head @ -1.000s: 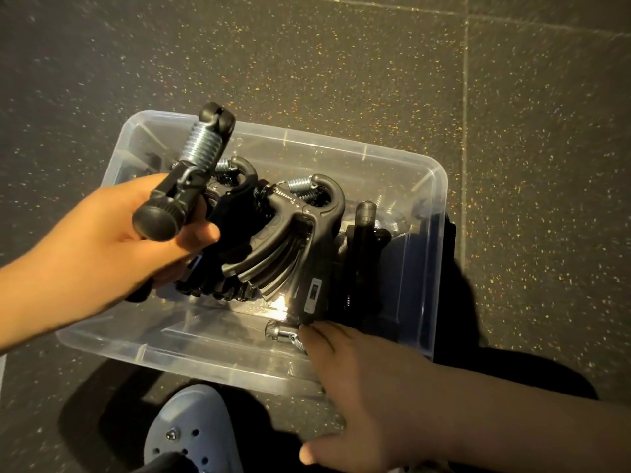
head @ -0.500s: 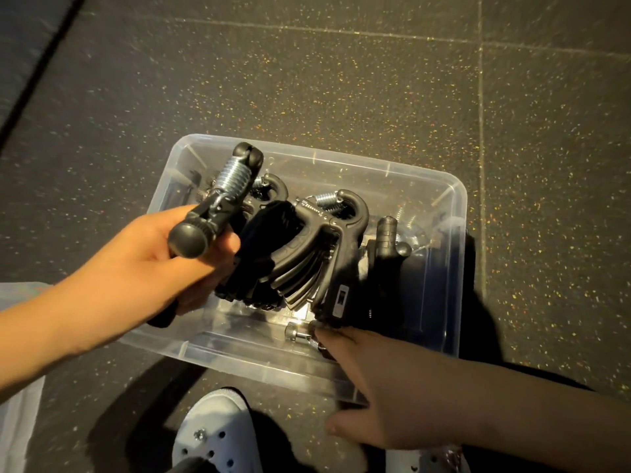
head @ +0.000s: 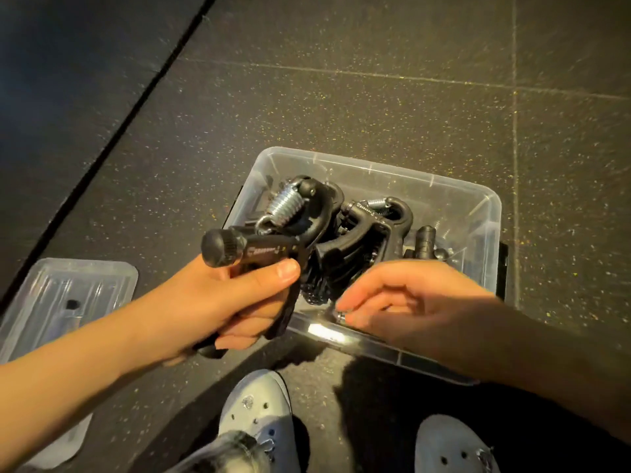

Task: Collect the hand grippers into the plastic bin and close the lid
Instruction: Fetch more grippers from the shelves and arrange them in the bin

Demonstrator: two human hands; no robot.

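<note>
My left hand (head: 218, 302) is clenched round one handle of a black hand gripper with a steel coil spring (head: 273, 247), holding it tilted over the left end of the clear rectangular plastic bin (head: 375, 172). More black hand grippers (head: 372, 233) lie heaped inside the bin. My right hand (head: 409, 302) hangs over the near rim, fingers loosely curled, tips at a small silver knob (head: 341, 316); I cannot tell whether they pinch it. The clear plastic lid (head: 68, 288) lies on the dark speckled floor (head: 341, 97), well to the left.
</note>
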